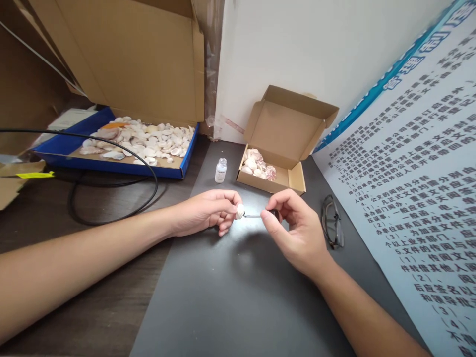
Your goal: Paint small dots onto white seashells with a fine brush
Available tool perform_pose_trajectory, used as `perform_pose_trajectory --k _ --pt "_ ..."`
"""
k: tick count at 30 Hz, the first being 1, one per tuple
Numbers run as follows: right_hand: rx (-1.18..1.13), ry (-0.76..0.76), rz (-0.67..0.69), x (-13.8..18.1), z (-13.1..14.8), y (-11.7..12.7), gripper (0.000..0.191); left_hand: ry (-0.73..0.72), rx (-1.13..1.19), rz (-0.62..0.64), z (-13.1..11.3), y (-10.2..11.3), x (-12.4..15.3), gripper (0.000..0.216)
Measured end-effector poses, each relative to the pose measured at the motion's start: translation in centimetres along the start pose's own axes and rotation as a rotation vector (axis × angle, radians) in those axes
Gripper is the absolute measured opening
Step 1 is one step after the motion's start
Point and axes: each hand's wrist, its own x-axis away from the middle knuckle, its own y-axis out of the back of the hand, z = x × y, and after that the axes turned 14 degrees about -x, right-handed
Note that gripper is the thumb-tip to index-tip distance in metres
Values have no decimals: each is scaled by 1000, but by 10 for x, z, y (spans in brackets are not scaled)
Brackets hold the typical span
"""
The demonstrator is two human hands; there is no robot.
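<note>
Between the thumb and fingers of my left hand (208, 213) is a small white ribbed seashell (240, 212). My right hand (295, 230) grips the dark cap of a small applicator brush (254, 216) in a pinch. Its thin stem points left, and the dark tip is at the shell's right side; whether it touches cannot be made out. Behind my hands a small glass bottle (220, 171) with a white label stands upright, no cap on its neck. Both hands are above the dark grey mat.
An open cardboard box (273, 186) with several shells stands behind. At back left, a blue-edged box (122, 167) holds many white shells. A black cable (156, 186) loops near my left forearm. Glasses (332, 223) lie right of my right hand, beside a printed sheet (420, 198).
</note>
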Motion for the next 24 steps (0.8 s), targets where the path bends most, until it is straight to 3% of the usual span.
perform_pose_trajectory --k 10,18,24 --pt "-46 -16 67 2 -1 1 11 -4 1 -4 0 0 0 11" --pt "26 -26 -45 -1 -2 0 12 2 1 -10 -1 -1 0 10" --pt "-61 27 -81 -1 -1 0 11 0 2 -3 -1 0 0 8"
